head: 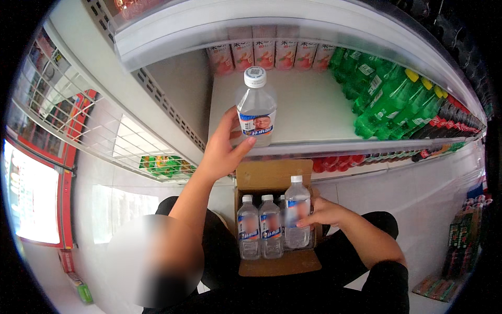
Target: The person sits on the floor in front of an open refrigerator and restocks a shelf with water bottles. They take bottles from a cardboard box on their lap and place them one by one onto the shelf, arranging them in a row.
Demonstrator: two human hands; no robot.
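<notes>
My left hand [227, 145] grips a clear plastic bottle [257, 106] with a white cap and a blue-and-white label. It holds this bottle upright at the front of a white shelf [302, 102]; whether the base touches the shelf, I cannot tell. Lower down, my right hand [323, 212] is closed around a second bottle [297, 235] of the same kind, raised a little above its neighbours. That one is over an open cardboard box [279, 263] between my knees. Two more such bottles [249, 225] stand plainly visible at the box's left, and others behind are partly hidden.
Pink-printed drink cartons [264, 53] line the back of the shelf. Green soda bottles [384, 106] with yellow caps fill its right side, beside dark bottles with red labels. A clear front lip [219, 53] of the upper shelf overhangs. White wire racking [106, 137] stands at left.
</notes>
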